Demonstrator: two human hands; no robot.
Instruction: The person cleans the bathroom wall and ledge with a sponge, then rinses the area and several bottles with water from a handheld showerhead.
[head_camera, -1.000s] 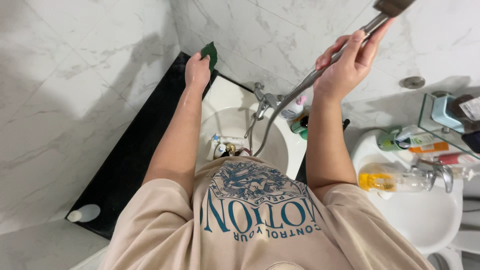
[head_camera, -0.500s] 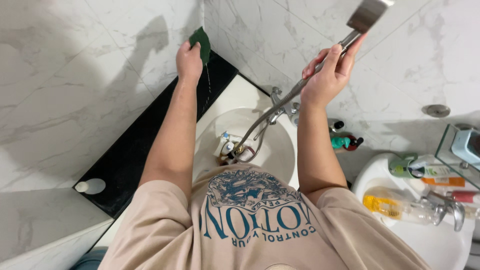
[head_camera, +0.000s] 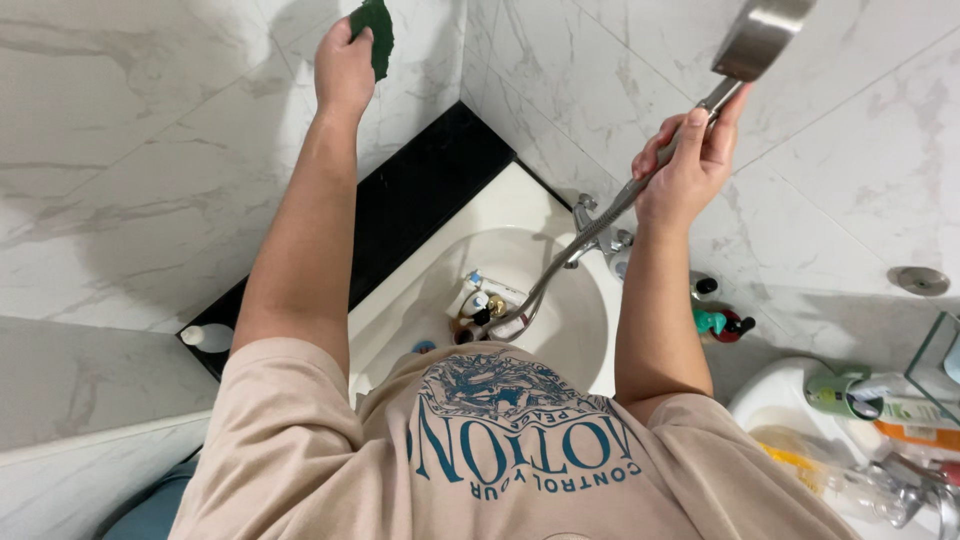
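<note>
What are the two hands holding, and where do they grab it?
The left hand pinches a green scouring pad by its lower edge. The right hand grips the shower head by its metal handle.

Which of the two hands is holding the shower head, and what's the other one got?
The right hand grips the metal shower head by its handle, raised toward the marble wall. The left hand instead holds a dark green scrub pad.

A round white ceramic basin (head_camera: 590, 330) sat at centre, small bottles (head_camera: 478, 305) inside it, a chrome tap (head_camera: 592, 222) at its twelve o'clock, and a white bottle (head_camera: 208, 337) lay on the black ledge (head_camera: 420, 190) at nine o'clock.
</note>
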